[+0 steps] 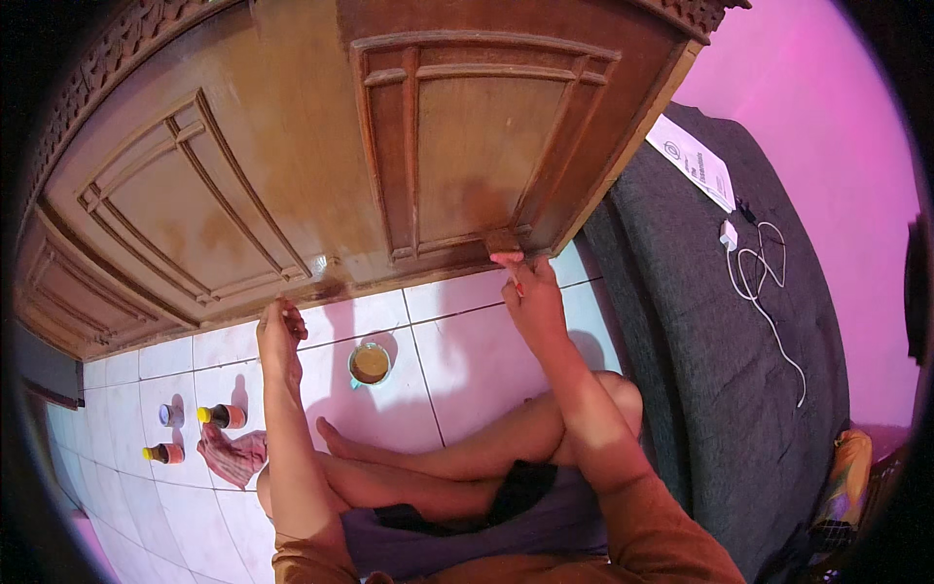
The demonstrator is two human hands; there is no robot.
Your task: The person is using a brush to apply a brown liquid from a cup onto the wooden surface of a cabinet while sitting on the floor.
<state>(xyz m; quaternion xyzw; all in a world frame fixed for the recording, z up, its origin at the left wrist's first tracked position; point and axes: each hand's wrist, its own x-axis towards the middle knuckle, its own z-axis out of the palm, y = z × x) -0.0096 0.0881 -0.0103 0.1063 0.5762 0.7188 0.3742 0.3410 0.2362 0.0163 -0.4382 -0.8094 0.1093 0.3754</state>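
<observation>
My right hand [533, 297] is closed around a paintbrush with a red-orange handle. The brush head [503, 243] meets the lower right corner of a carved panel on the brown wooden furniture [292, 117]. Around that corner the wood looks darker and redder than the dull tan surface to the left. My left hand [282, 329] is curled at the furniture's lower edge; whether its fingers hold anything is hidden. Between my arms, a cup [370, 364] of brown liquid stands on the tiles. A wet-looking shiny patch [325, 264] shows on the wood near my left hand.
On the floor at the left are two dark bottles with yellow caps [222, 417] [163, 454], a small pale container [171, 416] and a crumpled reddish cloth [233, 456]. My crossed legs [438, 472] lie under my arms. A dark grey cushioned seat [720, 321] at the right bears a booklet [693, 161] and a white cable [754, 282].
</observation>
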